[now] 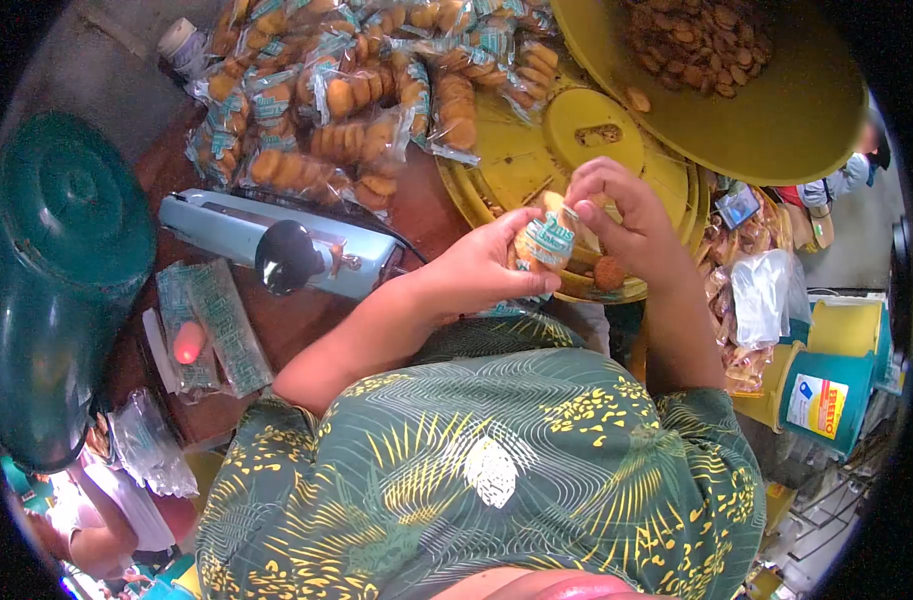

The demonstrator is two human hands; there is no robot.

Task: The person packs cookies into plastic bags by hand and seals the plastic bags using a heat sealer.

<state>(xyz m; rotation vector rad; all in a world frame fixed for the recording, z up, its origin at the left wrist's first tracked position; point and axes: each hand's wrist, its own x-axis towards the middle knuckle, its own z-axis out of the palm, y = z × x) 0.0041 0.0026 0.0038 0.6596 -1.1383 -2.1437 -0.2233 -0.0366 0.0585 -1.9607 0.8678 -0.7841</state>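
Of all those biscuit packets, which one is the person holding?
The packet in the left hand, over the yellow lid; the heaped packets lie unheld.

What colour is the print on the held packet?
Mostly teal; the packet shows best in the head view.

this looks like a small food-packing workshop: bagged cookies lie heaped on the desk, loose cookies fill part of a yellow tub, and what seems a bag sealer sits near flat bags with teal print like the packet's. teal and yellow buckets stand to one side, and another person is nearby.
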